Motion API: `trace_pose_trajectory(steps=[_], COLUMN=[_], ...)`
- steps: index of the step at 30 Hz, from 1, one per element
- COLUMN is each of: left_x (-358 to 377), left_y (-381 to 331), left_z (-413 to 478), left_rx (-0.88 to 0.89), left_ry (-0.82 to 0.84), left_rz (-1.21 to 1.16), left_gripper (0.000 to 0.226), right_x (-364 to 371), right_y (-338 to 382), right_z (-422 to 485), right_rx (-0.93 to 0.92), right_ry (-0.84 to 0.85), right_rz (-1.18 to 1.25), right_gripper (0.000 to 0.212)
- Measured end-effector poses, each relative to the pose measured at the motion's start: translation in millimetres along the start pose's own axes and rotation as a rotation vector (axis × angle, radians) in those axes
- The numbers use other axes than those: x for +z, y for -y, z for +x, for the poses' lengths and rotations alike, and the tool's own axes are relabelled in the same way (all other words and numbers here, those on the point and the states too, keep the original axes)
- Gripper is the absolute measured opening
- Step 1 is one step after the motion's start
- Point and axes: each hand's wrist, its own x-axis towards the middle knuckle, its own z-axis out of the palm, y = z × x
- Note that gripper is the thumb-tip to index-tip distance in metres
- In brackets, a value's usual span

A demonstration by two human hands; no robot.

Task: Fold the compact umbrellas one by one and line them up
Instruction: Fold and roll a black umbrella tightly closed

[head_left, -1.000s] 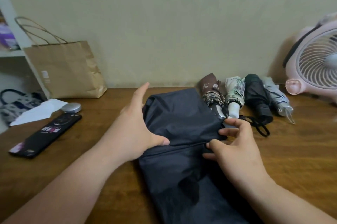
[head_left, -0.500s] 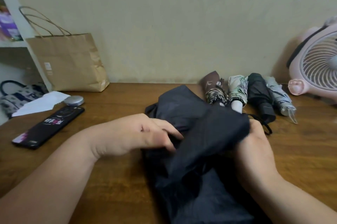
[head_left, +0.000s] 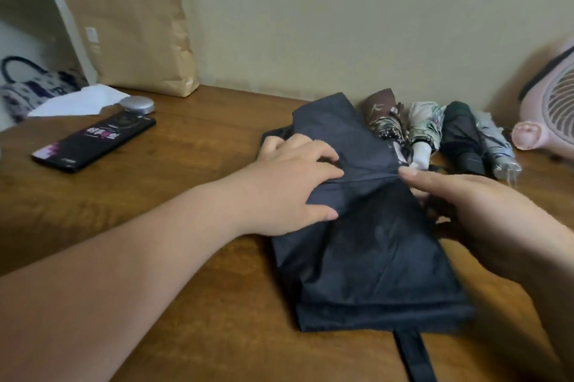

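Note:
A dark navy compact umbrella [head_left: 366, 241] lies collapsed on the wooden table [head_left: 186, 170], its canopy in loose flat folds and its strap [head_left: 413, 353] trailing toward me. My left hand [head_left: 292, 185] rests on the upper left of the cloth, fingers spread and pressing a fold down. At the umbrella's right edge my right hand [head_left: 466, 207] has its index finger stretched onto the crease and its other fingers curled round the cloth. Behind, against the wall, several folded umbrellas lie side by side: brown [head_left: 382, 114], white patterned [head_left: 425, 126], black [head_left: 459, 133] and grey [head_left: 494, 142].
A brown paper bag [head_left: 130, 33] stands at the back left against the wall. In front of it lie a black phone [head_left: 93, 140], a silver round object [head_left: 138, 105] and white paper [head_left: 80, 100]. A pink fan [head_left: 549, 102] stands at the right edge.
My right hand lifted a flap of the navy canopy and laid it over to the left. My left hand moved on top of it and now presses it flat.

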Motion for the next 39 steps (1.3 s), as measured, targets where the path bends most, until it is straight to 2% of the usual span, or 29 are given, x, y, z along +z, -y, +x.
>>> trace_pose_trajectory(steps=[1, 3, 7, 10, 12, 14, 18, 20, 23, 28, 32, 35, 37, 39], left_x=[1.3, 2.8, 5.9, 7.9, 8.0, 9.5, 15.5, 16.5, 17.8, 20.7, 20.3, 22.8, 25.0, 26.6], left_y=[-2.6, -8.1, -16.1, -18.8, -19.4, -19.9, -22.2, -23.9, -24.2, -20.3, -18.8, -16.9, -16.2, -16.7], left_z=[-0.1, 1.0, 4.5, 2.0, -0.7, -2.1, 0.1, 1.8, 4.7, 6.3, 8.5, 12.7, 16.1, 18.3], left_rx=[-0.001, 0.0, -0.01, -0.019, -0.018, 0.0, 0.011, 0.006, 0.002, 0.031, 0.049, 0.053, 0.04, 0.022], left_ry=[0.008, 0.046, 0.12, 0.157, 0.184, 0.204, 0.199, 0.187, 0.175, 0.12, 0.031, -0.04, -0.075, -0.09], left_rz=[0.053, 0.15, 0.193, 0.1, 0.038, 0.059, 0.163, 0.186, 0.191, 0.228, 0.277, 0.281, 0.275, 0.281], left_gripper=[0.067, 0.074, 0.084, 0.085, 0.085, 0.09, 0.098, 0.099, 0.095, 0.076, 0.057, 0.065, 0.068, 0.066], right_x=[-0.5, -1.0, 3.7, 12.9, 16.6, 20.2, 25.6, 27.0, 27.5, 24.8, 18.6, 1.2, -12.4, -20.7], right_y=[4.9, 1.8, -22.7, -44.2, -55.6, -60.6, -67.1, -69.9, -66.6, -67.5, -61.4, -46.3, -32.2, -19.2], right_z=[-12.1, -27.9, -55.5, -71.9, -79.8, -86.9, -92.7, -95.7, -103.1, -106.4, -102.3, -81.2, -53.1, -21.1], right_rx=[0.008, -0.022, -0.174, -0.339, -0.395, -0.383, -0.28, -0.27, -0.254, -0.246, -0.256, -0.292, -0.271, -0.21], right_ry=[0.024, 0.081, 0.079, -0.17, -0.259, -0.295, -0.268, -0.25, -0.276, -0.303, -0.269, -0.334, -0.374, -0.335], right_rz=[-0.061, -0.177, -0.045, -0.086, -0.043, 0.0, 0.251, 0.167, 0.0, -0.345, -0.418, -0.49, -0.543, -0.565], right_gripper=[0.07, 0.071, 0.061, 0.04, 0.035, 0.041, 0.066, 0.062, 0.039, 0.033, 0.024, 0.01, 0.009, 0.007])
